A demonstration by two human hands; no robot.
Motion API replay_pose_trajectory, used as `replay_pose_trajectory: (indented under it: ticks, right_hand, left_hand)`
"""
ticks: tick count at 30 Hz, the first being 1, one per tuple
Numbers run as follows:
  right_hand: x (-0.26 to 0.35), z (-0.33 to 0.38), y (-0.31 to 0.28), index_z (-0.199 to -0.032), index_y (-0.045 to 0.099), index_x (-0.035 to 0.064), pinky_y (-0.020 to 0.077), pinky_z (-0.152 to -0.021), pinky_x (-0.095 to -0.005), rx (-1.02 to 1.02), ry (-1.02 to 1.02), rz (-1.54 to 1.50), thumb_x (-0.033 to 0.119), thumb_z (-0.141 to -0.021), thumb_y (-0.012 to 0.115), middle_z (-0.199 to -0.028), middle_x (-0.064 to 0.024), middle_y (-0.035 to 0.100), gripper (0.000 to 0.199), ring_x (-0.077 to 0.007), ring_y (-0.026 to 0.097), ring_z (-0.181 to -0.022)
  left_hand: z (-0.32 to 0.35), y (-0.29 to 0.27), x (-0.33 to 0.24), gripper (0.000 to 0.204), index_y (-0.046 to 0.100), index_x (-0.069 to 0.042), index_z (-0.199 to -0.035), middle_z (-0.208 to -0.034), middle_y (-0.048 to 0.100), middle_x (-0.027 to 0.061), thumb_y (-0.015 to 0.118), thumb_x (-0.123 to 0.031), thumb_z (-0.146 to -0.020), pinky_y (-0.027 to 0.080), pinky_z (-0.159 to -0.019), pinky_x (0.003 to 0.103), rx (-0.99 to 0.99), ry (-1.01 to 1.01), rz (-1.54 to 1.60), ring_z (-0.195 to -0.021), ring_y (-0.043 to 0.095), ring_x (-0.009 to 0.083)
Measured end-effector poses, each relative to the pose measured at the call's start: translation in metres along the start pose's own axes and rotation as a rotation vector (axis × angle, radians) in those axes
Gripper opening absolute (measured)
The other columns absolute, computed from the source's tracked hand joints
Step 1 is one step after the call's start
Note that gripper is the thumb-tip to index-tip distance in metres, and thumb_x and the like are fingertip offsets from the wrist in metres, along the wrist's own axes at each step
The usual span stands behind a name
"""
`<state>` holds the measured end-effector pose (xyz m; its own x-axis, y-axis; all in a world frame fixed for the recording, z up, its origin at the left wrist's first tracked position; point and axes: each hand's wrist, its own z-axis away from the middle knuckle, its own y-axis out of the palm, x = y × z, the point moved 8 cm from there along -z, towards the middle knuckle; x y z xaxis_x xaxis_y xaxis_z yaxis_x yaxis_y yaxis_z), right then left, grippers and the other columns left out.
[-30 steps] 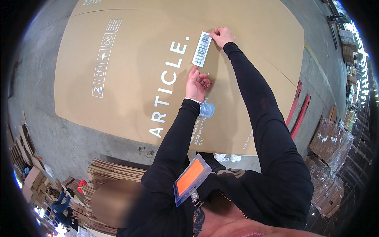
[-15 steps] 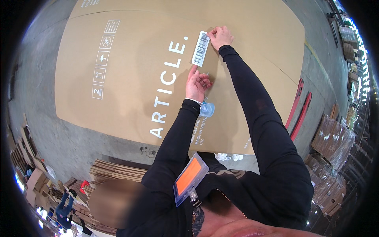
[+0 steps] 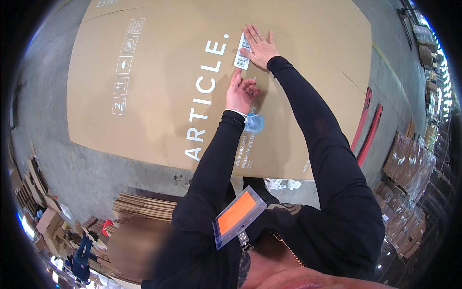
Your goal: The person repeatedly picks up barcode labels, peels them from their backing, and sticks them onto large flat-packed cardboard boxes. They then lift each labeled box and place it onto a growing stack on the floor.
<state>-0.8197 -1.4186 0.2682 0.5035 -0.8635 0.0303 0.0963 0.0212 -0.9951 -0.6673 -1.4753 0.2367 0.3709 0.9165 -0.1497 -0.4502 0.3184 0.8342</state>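
A large brown carton (image 3: 159, 91) with white printing lies flat before me. Stuck on its surface is a white barcode label (image 3: 241, 61), partly covered by my right hand (image 3: 260, 50). That hand is open, its fingers stretched and spread flat over the label's upper part. At the label's lower edge rests the index fingertip of my left hand (image 3: 239, 95); the other fingers are loosely curled and hold nothing. A blue face mask (image 3: 254, 123) dangles by its loop from my left wrist.
Beyond the carton's right edge, two red forks (image 3: 368, 135) lie on the concrete floor. Plastic-wrapped stacks (image 3: 409, 159) stand farther right. Flattened cardboard (image 3: 144, 206) is piled behind at left, with another person (image 3: 82, 257) past it. An orange badge (image 3: 237, 212) hangs from my chest.
My right hand has gone from pinching the label's upper corner to lying spread across it. The left index finger stays at the lower edge. The view has shifted slightly.
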Motion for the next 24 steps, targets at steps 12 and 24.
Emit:
replay_pose_trajectory:
  ticks: [12, 24]
  right_hand:
    - [0.041, 0.050, 0.005, -0.151, 0.008, 0.0197, 0.0044, -0.112, -0.0613, 0.086, -0.078, 0.001, 0.067, -0.092, 0.019, -0.158, -0.0040, 0.005, 0.077, -0.0220, 0.005, -0.145]
    - [0.235, 0.253, 0.021, -0.146, 0.022, 0.0066, 0.0177, -0.112, -0.0556, 0.326, -0.433, -0.208, 0.052, -0.075, 0.056, -0.151, -0.0167, 0.026, 0.091, -0.0303, 0.025, -0.140]
  left_hand:
    - [0.003, 0.005, 0.001, 0.027, 0.055, -0.016, -0.108, -0.080, 0.061, 0.0044, 0.042, -0.036, -0.097, 0.049, -0.080, 0.044, 0.096, -0.071, 0.046, -0.077, 0.061, 0.0212]
    - [0.280, -0.074, 0.069, 0.045, 0.055, -0.006, -0.117, -0.094, 0.061, 0.0045, 0.040, -0.042, -0.095, 0.040, -0.094, 0.048, -0.048, -0.317, 0.166, -0.084, 0.056, 0.0226]
